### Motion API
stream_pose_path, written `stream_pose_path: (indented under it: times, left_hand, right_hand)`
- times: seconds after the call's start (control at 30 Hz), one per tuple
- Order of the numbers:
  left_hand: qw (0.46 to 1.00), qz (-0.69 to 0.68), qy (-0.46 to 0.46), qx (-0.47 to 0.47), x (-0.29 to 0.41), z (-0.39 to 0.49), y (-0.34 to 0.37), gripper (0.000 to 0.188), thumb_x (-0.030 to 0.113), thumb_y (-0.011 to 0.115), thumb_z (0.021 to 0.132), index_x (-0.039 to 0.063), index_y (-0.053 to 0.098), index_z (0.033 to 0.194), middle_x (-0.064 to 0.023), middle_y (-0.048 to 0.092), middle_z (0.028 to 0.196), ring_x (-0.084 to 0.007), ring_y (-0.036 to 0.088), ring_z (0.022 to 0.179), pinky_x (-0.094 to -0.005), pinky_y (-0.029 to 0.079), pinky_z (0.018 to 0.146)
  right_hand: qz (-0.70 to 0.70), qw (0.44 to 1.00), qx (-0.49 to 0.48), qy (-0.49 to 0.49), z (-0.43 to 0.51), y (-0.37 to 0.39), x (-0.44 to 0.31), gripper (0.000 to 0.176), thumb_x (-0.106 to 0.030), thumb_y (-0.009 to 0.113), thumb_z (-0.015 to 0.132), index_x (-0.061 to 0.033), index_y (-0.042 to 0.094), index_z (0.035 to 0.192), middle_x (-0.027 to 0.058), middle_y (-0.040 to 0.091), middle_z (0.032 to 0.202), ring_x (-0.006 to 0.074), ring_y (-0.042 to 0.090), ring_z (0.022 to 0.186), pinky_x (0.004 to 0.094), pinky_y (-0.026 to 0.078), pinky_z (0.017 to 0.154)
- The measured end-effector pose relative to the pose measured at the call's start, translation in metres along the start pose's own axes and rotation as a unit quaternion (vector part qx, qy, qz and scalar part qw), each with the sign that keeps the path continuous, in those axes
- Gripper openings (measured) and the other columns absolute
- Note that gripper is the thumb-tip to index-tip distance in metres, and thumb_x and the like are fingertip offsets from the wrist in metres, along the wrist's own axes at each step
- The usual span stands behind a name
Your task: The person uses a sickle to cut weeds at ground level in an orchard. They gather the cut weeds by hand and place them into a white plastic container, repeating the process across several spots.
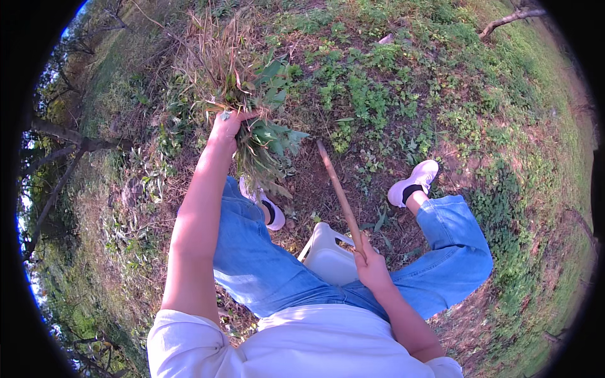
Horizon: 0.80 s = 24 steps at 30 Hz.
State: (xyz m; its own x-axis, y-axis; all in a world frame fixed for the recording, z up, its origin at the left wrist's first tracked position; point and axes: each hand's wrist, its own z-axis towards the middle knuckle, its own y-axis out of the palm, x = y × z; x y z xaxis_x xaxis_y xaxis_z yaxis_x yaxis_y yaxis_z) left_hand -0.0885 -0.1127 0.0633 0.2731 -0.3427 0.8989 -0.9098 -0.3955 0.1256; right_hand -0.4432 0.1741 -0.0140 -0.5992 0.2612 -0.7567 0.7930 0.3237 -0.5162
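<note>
My left hand (229, 124) reaches out ahead and grips a thick bunch of pulled weeds (269, 134). Dry stems stand up above the fist, and broad green leaves hang below it. Close to my lap, my right hand (373, 267) is wrapped around the lower end of a wooden tool handle (339, 191). The handle slants forward and left, its far end darker and close to the ground below the leaves. Whether a blade is fixed there, I cannot tell.
I sit with a white plastic stool (328, 253) between my legs. My shoes (416, 182) rest apart on the soil. Low green weeds (368, 99) cover the ground ahead. Tree branches (71, 137) stand at the left, a stone (132, 191) lies nearby, and another branch (513, 20) is at the upper right.
</note>
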Motion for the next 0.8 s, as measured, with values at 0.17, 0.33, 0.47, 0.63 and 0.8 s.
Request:
stream_pose_path:
  times: [0.17,0.33,0.47,0.63,0.8]
  left_hand:
    - [0.999,0.003,-0.032,0.011,0.002,-0.010,0.003,0.017,-0.002,0.070,0.078,-0.001,0.064,0.094,-0.0104,0.068,0.079,-0.0232,0.067,0.062,-0.0405,0.060,0.054]
    - [1.000,0.007,-0.019,-0.020,-0.025,0.022,-0.007,0.013,-0.003,0.068,0.078,-0.002,0.065,0.090,-0.0118,0.068,0.076,-0.0235,0.067,0.060,-0.0389,0.059,0.054]
    - [0.998,0.029,-0.008,-0.049,-0.055,0.040,-0.025,0.014,-0.002,0.065,0.081,-0.004,0.067,0.095,-0.0123,0.070,0.083,-0.0234,0.067,0.065,-0.0393,0.059,0.056]
    - [0.997,0.026,-0.007,-0.077,-0.056,0.036,-0.019,0.017,0.005,0.062,0.083,-0.003,0.069,0.096,-0.0129,0.070,0.087,-0.0220,0.066,0.071,-0.0379,0.056,0.062]
    - [0.992,0.023,-0.002,-0.120,-0.066,0.028,-0.007,0.023,0.013,0.059,0.086,-0.002,0.071,0.098,-0.0135,0.071,0.090,-0.0206,0.065,0.077,-0.0366,0.054,0.069]
  right_hand:
    - [0.223,0.963,-0.030,0.148,0.018,0.024,0.004,0.061,-0.009,0.060,0.089,-0.0085,0.038,0.146,0.0086,0.058,0.074,0.0155,0.051,0.051,0.0325,0.042,0.045]
    - [0.406,0.858,-0.129,0.287,0.040,-0.018,-0.004,0.061,-0.007,0.059,0.090,-0.0149,0.038,0.147,0.0011,0.047,0.069,0.0076,0.037,0.044,0.0255,0.030,0.035]
    - [0.303,0.908,-0.082,0.277,-0.010,-0.036,-0.035,0.059,-0.009,0.057,0.091,-0.0173,0.039,0.147,0.0006,0.046,0.067,0.0078,0.038,0.044,0.0253,0.032,0.036]
    - [0.253,0.937,-0.063,0.234,-0.012,-0.034,-0.034,0.058,-0.009,0.057,0.090,-0.0100,0.041,0.146,-0.0001,0.049,0.062,0.0089,0.043,0.042,0.0269,0.036,0.037]
    - [0.235,0.953,-0.036,0.190,0.023,-0.040,0.013,0.057,-0.010,0.060,0.089,-0.0086,0.044,0.144,0.0010,0.053,0.064,0.0077,0.044,0.043,0.0267,0.035,0.036]
